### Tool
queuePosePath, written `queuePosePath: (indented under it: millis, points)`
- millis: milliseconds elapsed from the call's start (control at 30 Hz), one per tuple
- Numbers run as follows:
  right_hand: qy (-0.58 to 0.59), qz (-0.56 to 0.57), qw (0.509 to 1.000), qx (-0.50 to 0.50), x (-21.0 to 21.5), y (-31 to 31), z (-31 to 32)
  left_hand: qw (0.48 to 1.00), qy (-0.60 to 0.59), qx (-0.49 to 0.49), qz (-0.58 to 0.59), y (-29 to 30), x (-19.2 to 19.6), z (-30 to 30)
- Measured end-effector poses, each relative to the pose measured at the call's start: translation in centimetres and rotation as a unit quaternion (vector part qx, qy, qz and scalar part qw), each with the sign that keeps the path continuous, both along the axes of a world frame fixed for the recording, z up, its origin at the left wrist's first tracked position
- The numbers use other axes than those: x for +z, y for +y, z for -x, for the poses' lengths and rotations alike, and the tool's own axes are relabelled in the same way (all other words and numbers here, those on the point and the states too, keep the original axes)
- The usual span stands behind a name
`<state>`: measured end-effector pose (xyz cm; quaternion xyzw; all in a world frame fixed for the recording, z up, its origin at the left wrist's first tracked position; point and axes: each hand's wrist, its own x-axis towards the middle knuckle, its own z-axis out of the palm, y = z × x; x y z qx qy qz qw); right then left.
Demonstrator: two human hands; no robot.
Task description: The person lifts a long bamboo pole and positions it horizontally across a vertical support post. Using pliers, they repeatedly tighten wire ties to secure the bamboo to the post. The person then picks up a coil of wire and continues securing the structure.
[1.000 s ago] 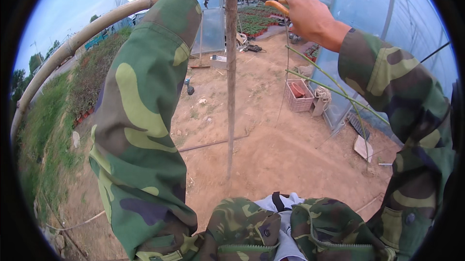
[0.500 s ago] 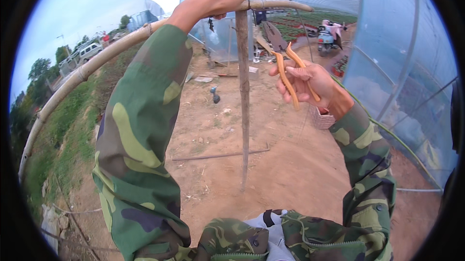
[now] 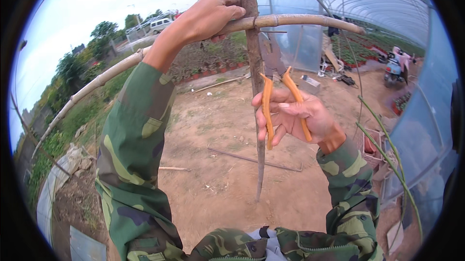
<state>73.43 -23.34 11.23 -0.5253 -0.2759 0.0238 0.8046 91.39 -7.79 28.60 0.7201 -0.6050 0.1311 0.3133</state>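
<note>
An upright wooden post [image 3: 255, 62] crosses a long bamboo pole [image 3: 305, 20], and a thin tie wire [image 3: 254, 22] seems to wrap their crossing. My left hand [image 3: 210, 16] is closed over the bamboo just left of the post, its fingers curled underneath. Below and right of the crossing, my right hand [image 3: 302, 115] holds pliers [image 3: 267, 111] with orange handles. The handles are spread apart, one against the fingers and the other by the palm. Their dark, worn jaws point up close to the post; whether they touch it I cannot tell.
A plastic-covered greenhouse [image 3: 302, 48] with rows of plants stands behind on the right, a scooter [image 3: 396, 67] near it. A bent metal rod [image 3: 252, 159] lies on the dirt. Green stems [image 3: 387, 149] rise at the right by a pink basket [image 3: 370, 145]. A van [image 3: 161, 25] is parked far left.
The view has swung left and the crossing sits lower in it. My right hand has brought the pliers nearer the post, with their handles spread wider. My left hand stays on the bamboo.
</note>
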Motion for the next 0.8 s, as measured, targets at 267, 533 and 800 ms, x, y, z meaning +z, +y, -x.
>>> queuePosePath:
  millis: [267,533,800]
  points:
    - [0.011,-0.004,0.998,0.068,0.5,0.9,-1.3,0.998,0.007,0.057,0.0,2.7,-0.2,1.0]
    - [0.003,0.012,0.998,0.061,1.2,0.2,-2.3,0.996,0.03,0.089,0.001,1.4,0.6,1.0]
    - [0.002,0.033,0.999,0.033,1.1,0.4,-2.3,0.994,0.032,0.104,0.021,1.1,0.2,1.0]
